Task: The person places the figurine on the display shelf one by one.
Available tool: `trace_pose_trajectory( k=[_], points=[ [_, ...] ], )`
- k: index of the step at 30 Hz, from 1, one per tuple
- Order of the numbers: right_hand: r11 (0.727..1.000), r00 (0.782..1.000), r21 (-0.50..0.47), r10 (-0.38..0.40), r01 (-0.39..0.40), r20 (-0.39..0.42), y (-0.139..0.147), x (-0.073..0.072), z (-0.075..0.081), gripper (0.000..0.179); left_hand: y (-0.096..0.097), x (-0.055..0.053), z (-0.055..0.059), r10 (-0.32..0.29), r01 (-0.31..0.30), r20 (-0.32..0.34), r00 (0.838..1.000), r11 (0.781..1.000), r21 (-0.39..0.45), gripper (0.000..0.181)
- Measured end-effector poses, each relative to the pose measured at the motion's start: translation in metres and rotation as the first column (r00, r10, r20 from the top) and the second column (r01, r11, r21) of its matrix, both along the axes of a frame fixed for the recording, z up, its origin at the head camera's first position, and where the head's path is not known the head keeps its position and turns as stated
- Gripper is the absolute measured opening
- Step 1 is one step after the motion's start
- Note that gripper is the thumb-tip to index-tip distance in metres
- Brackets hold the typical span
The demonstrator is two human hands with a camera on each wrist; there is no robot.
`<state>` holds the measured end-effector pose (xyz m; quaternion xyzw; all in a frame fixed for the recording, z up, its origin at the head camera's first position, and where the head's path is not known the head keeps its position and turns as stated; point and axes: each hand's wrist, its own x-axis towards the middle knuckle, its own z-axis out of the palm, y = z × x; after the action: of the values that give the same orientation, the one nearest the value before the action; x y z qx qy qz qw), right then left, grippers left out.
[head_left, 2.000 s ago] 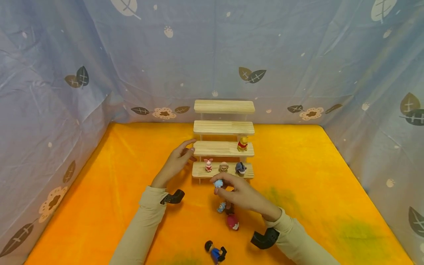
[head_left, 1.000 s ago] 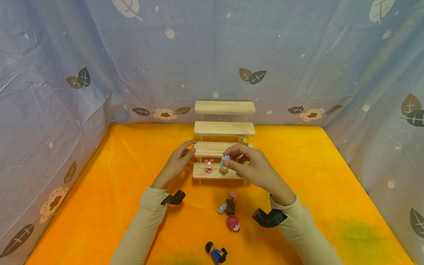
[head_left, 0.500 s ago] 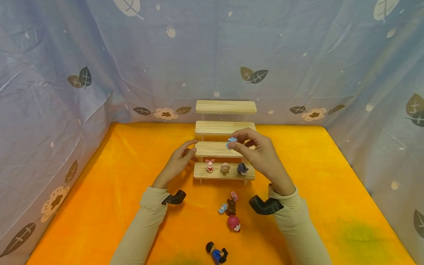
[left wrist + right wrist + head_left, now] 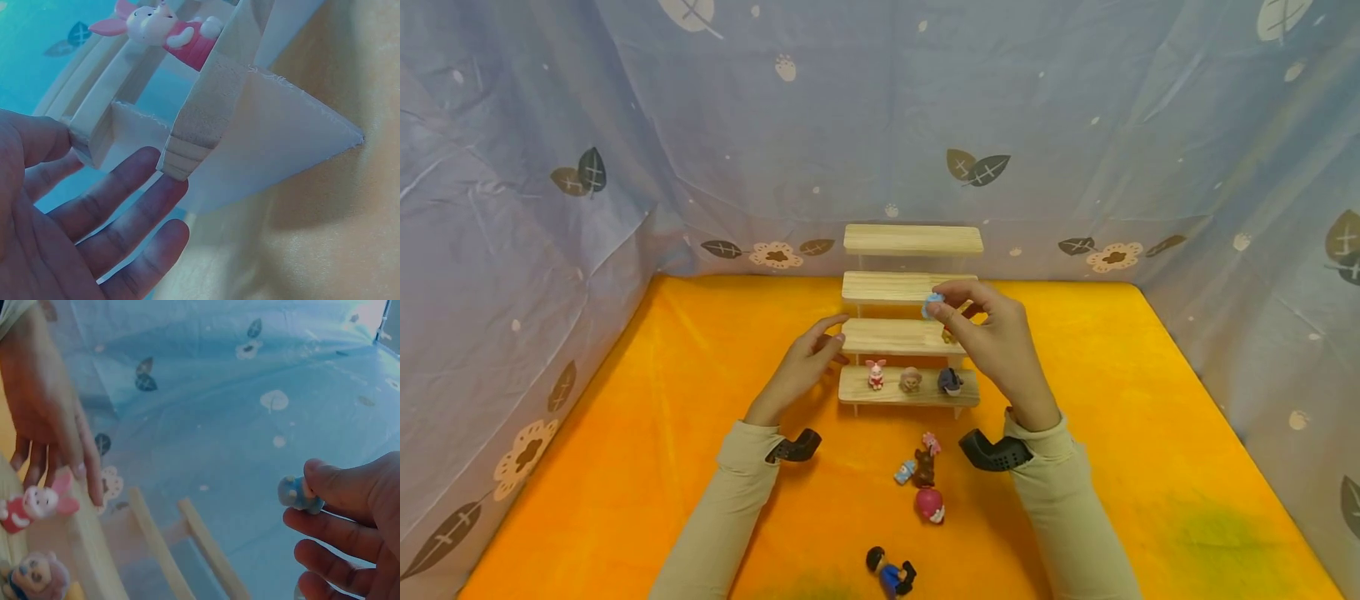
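Observation:
My right hand [image 4: 1000, 346] pinches a small light-blue figurine [image 4: 932, 306] between thumb and forefinger. It is held above the right end of the wooden tiered shelf [image 4: 891, 335], near the second step from the top. The right wrist view shows the blue figurine [image 4: 299, 494] at the fingertips. My left hand [image 4: 801, 371] is at the shelf's left side; in the left wrist view its fingertips touch the step ends, fingers loosely extended. A pink piglet figurine [image 4: 876, 375], a tan figurine [image 4: 911, 380] and a grey donkey figurine [image 4: 950, 382] stand on the lowest step. My right hand partly hides a yellow bear figurine [image 4: 948, 335].
On the orange cloth [image 4: 722, 517] before the shelf lie a pink figurine [image 4: 931, 443], a brown one [image 4: 924, 468], a light-blue one [image 4: 905, 472] and a magenta one [image 4: 930, 505]. Nearer is a black-capped figure [image 4: 891, 571]. A patterned curtain [image 4: 805, 125] surrounds the back and sides.
My right hand has carried the blue figurine from in front of the lowest step up and back to the shelf's upper right. The left hand has stayed in place.

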<state>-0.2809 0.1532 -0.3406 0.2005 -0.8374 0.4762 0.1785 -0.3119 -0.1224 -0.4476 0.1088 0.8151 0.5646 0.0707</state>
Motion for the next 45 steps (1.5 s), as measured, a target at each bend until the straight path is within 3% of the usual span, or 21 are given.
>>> trace_pose_trajectory(
  k=[5, 14, 22, 28, 37, 45],
  points=[
    [0.998, 0.997, 0.053, -0.027, 0.030, -0.068, -0.003, -0.006, -0.004, 0.022, -0.002, 0.000, 0.000, 0.003, -0.003, -0.001, 1.000, 1.000, -0.006, 0.046],
    [0.980, 0.991, 0.170, -0.085, 0.102, -0.104, -0.004, -0.019, -0.016, 0.024, -0.001, 0.001, 0.003, -0.003, 0.003, 0.014, 1.000, 1.000, -0.010, 0.049],
    [0.935, 0.980, 0.324, -0.088, 0.142, -0.176, -0.007, -0.027, -0.028, 0.023, -0.001, -0.001, 0.003, 0.002, -0.002, 0.003, 1.000, 1.000, 0.001, 0.047],
    [0.908, 0.984, 0.395, -0.086, 0.143, -0.158, -0.010, -0.030, -0.036, 0.024, 0.000, -0.001, 0.002, -0.001, 0.001, 0.002, 1.000, 1.000, 0.004, 0.046],
    [0.897, 0.988, 0.422, -0.082, 0.131, -0.133, -0.010, -0.034, -0.045, 0.021, 0.000, -0.001, 0.002, -0.007, 0.007, 0.007, 1.000, 1.000, 0.007, 0.046],
    [0.871, 0.989, 0.470, -0.110, 0.144, -0.100, -0.011, -0.033, -0.046, 0.019, 0.000, -0.002, 0.000, -0.007, 0.007, 0.013, 1.000, 1.000, 0.013, 0.046]
  ],
)
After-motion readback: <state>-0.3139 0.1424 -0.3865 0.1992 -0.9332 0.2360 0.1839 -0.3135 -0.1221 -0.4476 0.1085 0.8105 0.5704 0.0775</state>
